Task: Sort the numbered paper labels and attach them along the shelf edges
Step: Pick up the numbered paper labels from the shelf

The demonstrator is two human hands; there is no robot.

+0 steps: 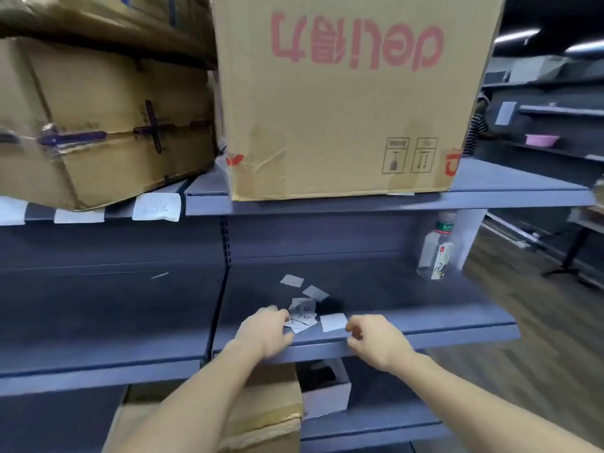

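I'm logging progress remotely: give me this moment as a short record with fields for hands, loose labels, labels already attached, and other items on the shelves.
left hand: resting on the pile of labels on the middle shelf
right hand: near the shelf's front edge, fingers curled; held label not discernible
loose labels: overlapping pile with handwritten marks, digits unclear; one blank piece beside it, two more pieces behind
attached labels: three on the upper left shelf edge
other items: clear bottle at right rear; upside-down printed cardboard box above
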